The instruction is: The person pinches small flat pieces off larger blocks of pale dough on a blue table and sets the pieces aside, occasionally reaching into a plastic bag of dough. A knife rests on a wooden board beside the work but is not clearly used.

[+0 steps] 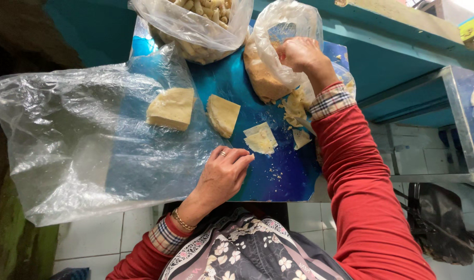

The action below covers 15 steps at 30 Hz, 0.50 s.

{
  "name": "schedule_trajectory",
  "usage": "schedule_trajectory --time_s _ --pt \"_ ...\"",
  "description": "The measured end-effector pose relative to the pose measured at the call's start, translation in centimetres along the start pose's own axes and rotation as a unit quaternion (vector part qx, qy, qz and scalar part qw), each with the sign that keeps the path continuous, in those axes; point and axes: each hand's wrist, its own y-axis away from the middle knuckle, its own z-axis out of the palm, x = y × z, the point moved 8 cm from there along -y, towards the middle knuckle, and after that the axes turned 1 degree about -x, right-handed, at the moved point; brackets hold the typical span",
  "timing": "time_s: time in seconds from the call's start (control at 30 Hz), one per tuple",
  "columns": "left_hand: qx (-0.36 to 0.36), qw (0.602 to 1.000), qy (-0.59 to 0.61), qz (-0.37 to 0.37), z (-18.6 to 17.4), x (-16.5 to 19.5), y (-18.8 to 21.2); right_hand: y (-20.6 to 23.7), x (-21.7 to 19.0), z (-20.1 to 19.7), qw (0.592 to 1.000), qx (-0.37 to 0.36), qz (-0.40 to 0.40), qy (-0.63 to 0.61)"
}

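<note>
The person is sitting at the near edge of a blue table (278, 176), looking down over it. The left hand (224, 173) is resting near that edge, its fingers curled together and its fingertips (247, 157) lying just beside a pale yellow slice (260, 139); whether they are pinching a crumb cannot be told. The right hand (299, 53) is reaching toward the far edge, closed around the gathered plastic of a small bag (278, 49) that is holding a tan, crumbly mass. Two thicker wedges are lying toward the table's middle: one wedge (171, 108) is sitting on a large clear sheet (66, 145) that is spreading over the left edge and hanging past it, and the other wedge (223, 114) is standing just beside it on the bare blue top. A smaller piece (301, 138) and a ragged lump (295, 105) are lying near the right forearm, with crumbs scattering around them. A second bag (195, 26) of pale stick-shaped pieces is standing at the far edge, left of the small bag. Red sleeves with checked cuffs are covering both arms.
</note>
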Motion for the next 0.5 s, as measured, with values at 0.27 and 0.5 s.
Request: schedule_trajectory --time_s 0.27,0.5 --pt "0.004 1.000 0.002 -0.003 0.1 -0.1 0.1 -0.2 -1.6 -1.1 0.995 0.052 -0.069 -0.039" --pt "-0.004 1.000 0.002 -0.008 0.1 0.0 0.1 0.1 -2.4 -2.0 0.990 0.076 -0.112 0.027"
